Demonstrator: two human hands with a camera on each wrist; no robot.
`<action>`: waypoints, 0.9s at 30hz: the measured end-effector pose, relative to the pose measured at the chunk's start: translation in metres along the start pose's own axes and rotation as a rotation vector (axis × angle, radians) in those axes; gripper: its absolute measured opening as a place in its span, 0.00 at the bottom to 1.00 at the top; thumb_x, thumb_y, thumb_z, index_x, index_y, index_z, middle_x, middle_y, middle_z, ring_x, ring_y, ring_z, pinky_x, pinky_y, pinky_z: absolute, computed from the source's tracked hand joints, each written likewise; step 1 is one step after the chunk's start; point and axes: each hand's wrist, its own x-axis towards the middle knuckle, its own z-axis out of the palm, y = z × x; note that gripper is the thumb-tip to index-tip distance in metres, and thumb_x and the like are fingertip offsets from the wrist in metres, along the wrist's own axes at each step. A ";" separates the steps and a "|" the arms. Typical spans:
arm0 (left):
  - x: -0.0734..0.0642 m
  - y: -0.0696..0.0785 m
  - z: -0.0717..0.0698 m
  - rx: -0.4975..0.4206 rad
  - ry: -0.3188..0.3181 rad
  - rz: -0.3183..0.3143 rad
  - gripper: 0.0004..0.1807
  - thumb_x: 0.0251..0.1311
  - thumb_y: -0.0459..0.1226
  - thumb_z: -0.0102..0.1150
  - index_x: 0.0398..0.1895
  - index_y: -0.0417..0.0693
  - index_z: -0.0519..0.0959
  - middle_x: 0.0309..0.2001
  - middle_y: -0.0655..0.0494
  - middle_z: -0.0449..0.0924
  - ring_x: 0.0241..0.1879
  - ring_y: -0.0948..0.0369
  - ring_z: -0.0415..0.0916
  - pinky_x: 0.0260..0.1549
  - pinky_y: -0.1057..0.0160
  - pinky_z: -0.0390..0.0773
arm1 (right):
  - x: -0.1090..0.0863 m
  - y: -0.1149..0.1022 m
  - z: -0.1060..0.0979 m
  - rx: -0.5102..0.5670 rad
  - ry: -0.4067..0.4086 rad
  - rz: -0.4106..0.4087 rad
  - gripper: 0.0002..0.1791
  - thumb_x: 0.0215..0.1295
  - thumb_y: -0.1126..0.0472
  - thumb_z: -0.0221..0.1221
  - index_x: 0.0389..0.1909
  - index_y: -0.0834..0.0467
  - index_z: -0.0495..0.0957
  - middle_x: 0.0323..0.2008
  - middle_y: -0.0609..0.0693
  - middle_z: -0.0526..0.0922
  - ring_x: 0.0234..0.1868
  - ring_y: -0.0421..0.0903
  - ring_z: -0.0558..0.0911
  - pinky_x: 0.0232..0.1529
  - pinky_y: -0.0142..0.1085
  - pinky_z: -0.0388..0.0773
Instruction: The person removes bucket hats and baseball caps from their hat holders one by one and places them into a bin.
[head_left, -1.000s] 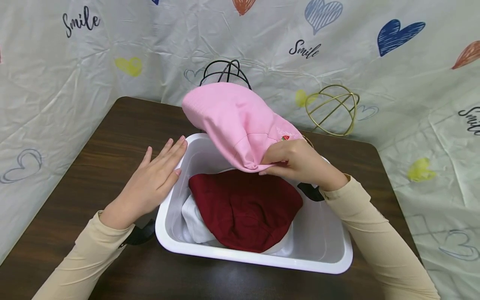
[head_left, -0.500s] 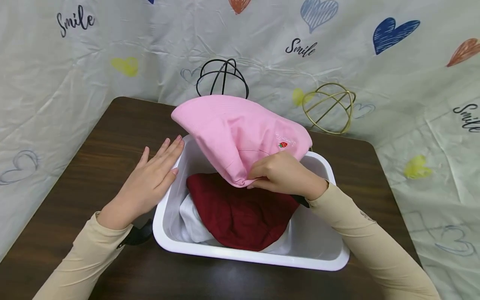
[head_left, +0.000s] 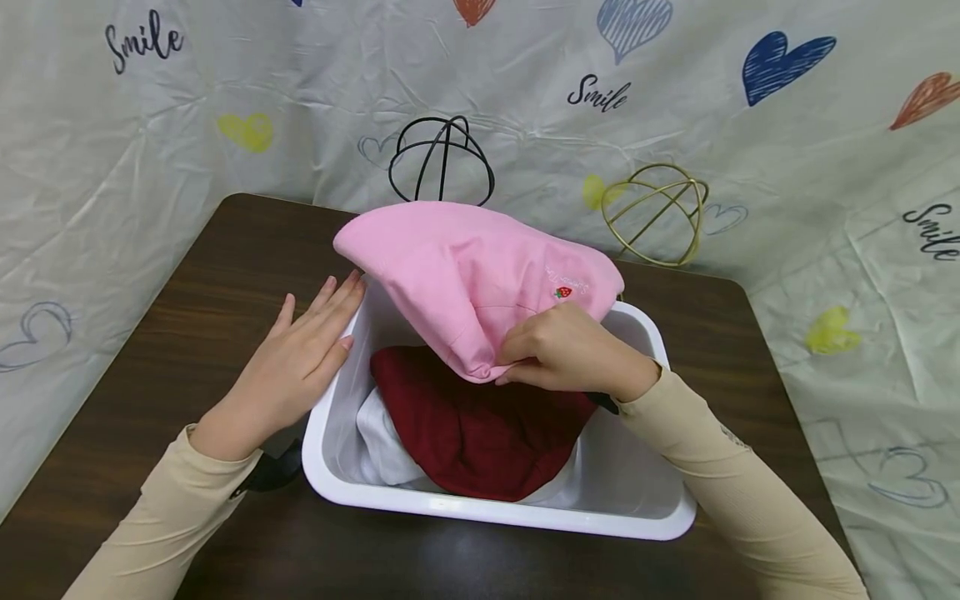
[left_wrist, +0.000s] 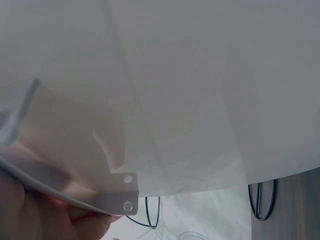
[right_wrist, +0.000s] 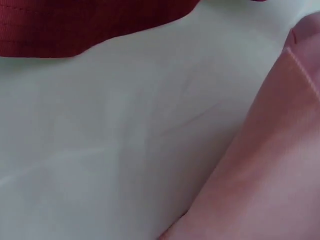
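A pink bucket hat (head_left: pixel 442 267) with a small strawberry embroidered on it hangs tilted over the back of a white plastic tub (head_left: pixel 495 511). Its near edge is pinched between the thumb and fingers of my right hand (head_left: pixel 558 346). With fingers straight, my left hand (head_left: pixel 296 367) rests against the tub's left rim. Inside the tub a dark red hat (head_left: pixel 480 442) lies on white cloth (head_left: pixel 386 442), partly covered by the pink one. The right wrist view shows the pink fabric (right_wrist: pixel 265 170) close up beside the tub's pale inside.
Behind the tub stand a black wire hat stand (head_left: pixel 442 162) and a gold wire one (head_left: pixel 660 217), their lower parts hidden. The dark wooden table (head_left: pixel 195 275) backs onto a white curtain (head_left: pixel 300 67) printed with hearts.
My right hand has brought the pink hat lower and to the left, over the tub, and more of the black stand shows. The left hand stays at the rim.
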 end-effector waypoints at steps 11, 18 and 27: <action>-0.001 0.001 -0.001 0.003 -0.006 -0.017 0.29 0.70 0.39 0.42 0.71 0.39 0.55 0.72 0.45 0.51 0.72 0.51 0.43 0.64 0.37 0.38 | -0.002 -0.013 0.004 0.066 -0.143 0.021 0.08 0.54 0.53 0.68 0.19 0.49 0.81 0.16 0.35 0.77 0.19 0.33 0.74 0.23 0.29 0.71; -0.001 0.000 0.001 0.001 0.000 0.001 0.29 0.70 0.39 0.39 0.73 0.41 0.53 0.73 0.47 0.50 0.72 0.50 0.44 0.63 0.35 0.39 | -0.004 -0.023 0.005 0.120 -0.240 -0.012 0.14 0.56 0.55 0.67 0.14 0.49 0.76 0.11 0.35 0.67 0.16 0.31 0.63 0.20 0.25 0.64; 0.000 0.000 0.000 -0.005 -0.006 0.000 0.31 0.71 0.39 0.40 0.74 0.43 0.49 0.73 0.48 0.47 0.72 0.50 0.43 0.64 0.36 0.38 | -0.008 -0.036 0.007 0.187 -0.324 -0.006 0.17 0.57 0.56 0.66 0.12 0.50 0.73 0.10 0.36 0.61 0.15 0.30 0.59 0.20 0.22 0.61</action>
